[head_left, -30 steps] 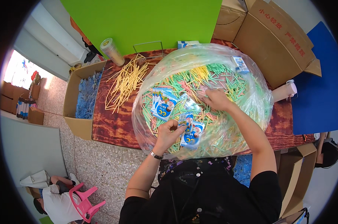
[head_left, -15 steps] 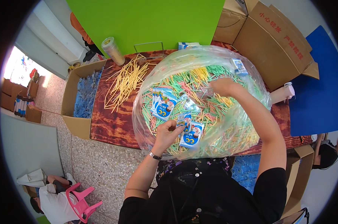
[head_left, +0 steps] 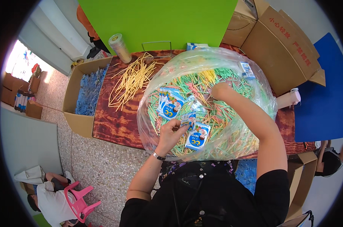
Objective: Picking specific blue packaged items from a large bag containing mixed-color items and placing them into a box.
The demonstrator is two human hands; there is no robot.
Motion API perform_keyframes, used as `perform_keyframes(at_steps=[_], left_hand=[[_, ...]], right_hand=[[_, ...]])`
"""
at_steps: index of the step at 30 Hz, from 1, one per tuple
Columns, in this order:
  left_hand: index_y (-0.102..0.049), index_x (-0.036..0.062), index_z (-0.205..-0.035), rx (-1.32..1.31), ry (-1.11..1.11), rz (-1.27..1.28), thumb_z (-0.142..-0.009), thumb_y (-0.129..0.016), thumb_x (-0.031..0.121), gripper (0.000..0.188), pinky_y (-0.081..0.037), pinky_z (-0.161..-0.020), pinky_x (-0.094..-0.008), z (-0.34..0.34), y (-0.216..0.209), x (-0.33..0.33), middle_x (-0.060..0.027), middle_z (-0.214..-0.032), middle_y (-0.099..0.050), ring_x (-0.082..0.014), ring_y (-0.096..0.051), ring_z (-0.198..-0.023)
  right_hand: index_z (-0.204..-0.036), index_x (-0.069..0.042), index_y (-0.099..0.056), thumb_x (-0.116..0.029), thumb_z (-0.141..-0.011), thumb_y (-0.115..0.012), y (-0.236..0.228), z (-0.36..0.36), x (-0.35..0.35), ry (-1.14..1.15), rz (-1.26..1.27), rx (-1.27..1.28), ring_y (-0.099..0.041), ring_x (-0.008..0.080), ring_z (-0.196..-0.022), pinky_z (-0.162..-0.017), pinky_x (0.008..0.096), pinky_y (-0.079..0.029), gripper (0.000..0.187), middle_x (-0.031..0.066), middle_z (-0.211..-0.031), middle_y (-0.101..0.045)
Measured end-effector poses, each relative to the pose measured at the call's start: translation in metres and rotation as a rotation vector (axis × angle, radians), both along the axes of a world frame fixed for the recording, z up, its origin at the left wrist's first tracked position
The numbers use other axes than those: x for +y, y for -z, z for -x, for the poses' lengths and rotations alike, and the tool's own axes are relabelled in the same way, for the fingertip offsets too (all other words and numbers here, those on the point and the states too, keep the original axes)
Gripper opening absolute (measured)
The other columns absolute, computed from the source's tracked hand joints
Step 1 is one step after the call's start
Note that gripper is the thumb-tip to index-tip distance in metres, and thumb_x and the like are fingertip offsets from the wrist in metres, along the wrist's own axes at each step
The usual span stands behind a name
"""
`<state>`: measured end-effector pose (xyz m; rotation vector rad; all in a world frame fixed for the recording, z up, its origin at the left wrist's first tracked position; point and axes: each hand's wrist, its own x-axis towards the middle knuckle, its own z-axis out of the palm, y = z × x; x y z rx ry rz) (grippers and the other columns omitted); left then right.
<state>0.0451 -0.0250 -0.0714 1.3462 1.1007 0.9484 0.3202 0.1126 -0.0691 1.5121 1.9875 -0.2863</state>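
Observation:
A large clear plastic bag (head_left: 145, 109) lies wide open on the table, filled with thin green, yellow and pink sticks (head_left: 220, 113). Between the thumb and fingers of my left hand (head_left: 170, 135) is a small blue-and-white packet (head_left: 189, 119), held over the sticks. Just beside it, a flat blue-and-white packet (head_left: 198, 135) rests on the sticks, and several more overlapping packets (head_left: 170, 105) lie farther up. My right hand (head_left: 221, 92) is down among the sticks at the bag's middle, fingers curled under; what they grip is hidden.
Loose pale-yellow sticks (head_left: 135, 79) and a stack of clear cups (head_left: 119, 48) stand left on the red-brown table (head_left: 107, 123). A cardboard box of blue wrappers (head_left: 75, 121) adjoins it. At right are a large carton (head_left: 277, 49) and a pink-lidded bottle (head_left: 288, 99).
My right hand has shifted a little left and closer, and its fingers look more curled under. My left hand still holds the small packet. The whole view has shifted slightly.

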Motion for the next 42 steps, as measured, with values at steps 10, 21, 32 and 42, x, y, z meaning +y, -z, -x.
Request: perform_keyframes(at_steps=[10, 21, 32, 42], left_hand=[[-0.063, -0.0004, -0.085, 0.152, -0.007, -0.247, -0.082, -0.072, 0.006, 0.011, -0.043, -0.053, -0.0226, 0.0, -0.007, 0.001, -0.0011, -0.075, -0.061, -0.0041, -0.052, -0.063], [-0.061, 0.0039, -0.079, 0.336, -0.138, -0.694, -0.071, -0.081, 0.011, 0.024, -0.044, -0.05, -0.0312, -0.022, -0.023, 0.014, -0.0074, -0.069, -0.057, -0.0202, -0.057, -0.056], [-0.054, 0.0047, -0.073, 0.307, -0.064, -0.598, -0.068, -0.084, 0.012, 0.032, -0.043, -0.048, -0.0299, -0.014, -0.035, 0.015, -0.006, -0.065, -0.056, -0.0184, -0.056, -0.053], [-0.054, 0.0036, -0.074, 0.384, -0.197, -0.834, -0.069, -0.082, 0.008, 0.029, -0.042, -0.048, -0.031, -0.016, -0.04, 0.018, -0.006, -0.066, -0.053, -0.0197, -0.053, -0.053]], right_hand=[[-0.11, -0.004, -0.062, -0.021, -0.093, -0.051, -0.053, -0.03, -0.015, 0.107, 0.074, 0.252, -0.069, 0.0237, -0.085, -0.068, 0.0377, -0.054, 0.026, 0.0122, -0.09, -0.069], [-0.11, -0.005, -0.05, -0.029, -0.099, -0.051, -0.152, 0.003, -0.074, -0.183, 0.175, 0.957, -0.06, 0.0254, -0.07, -0.061, 0.0379, -0.046, 0.026, 0.0135, -0.077, -0.056], [-0.098, -0.003, -0.051, -0.016, -0.089, -0.061, -0.172, 0.046, -0.078, -0.426, -0.056, 0.872, -0.058, 0.0406, -0.083, -0.07, 0.0487, -0.045, 0.019, 0.0193, -0.086, -0.059], [-0.093, -0.002, -0.052, -0.031, -0.095, -0.056, -0.191, 0.052, -0.079, -0.34, 0.116, 0.736, -0.061, 0.0407, -0.075, -0.065, 0.0488, -0.046, 0.03, 0.0193, -0.075, -0.06]])
